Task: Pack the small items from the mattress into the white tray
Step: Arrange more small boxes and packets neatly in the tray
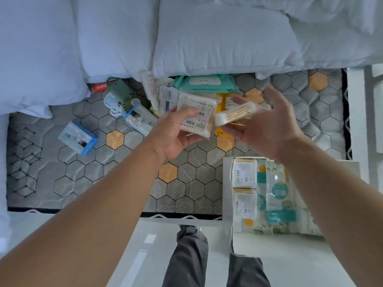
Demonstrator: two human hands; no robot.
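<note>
My left hand [173,137] holds a flat clear box of cotton swabs [196,116] above the mattress [124,172]. My right hand [267,125] grips a second cotton swab box [236,114], tilted on edge, right beside the first. Behind both boxes lies a heap of small items: a teal wet-wipe pack [204,82], a yellow packet [222,100], a green handheld fan [126,93] and clear packets. The white tray [228,183] sits at the mattress's front right corner. It holds two swab boxes [243,187] and patterned tissue packs [279,195].
Two blue-edged clear boxes [78,137] [138,119] lie on the mattress to the left. An orange tube [99,87] peeks from under a white pillow [37,59]. More pillows [223,42] line the back. My legs [186,255] stand on the pale floor below.
</note>
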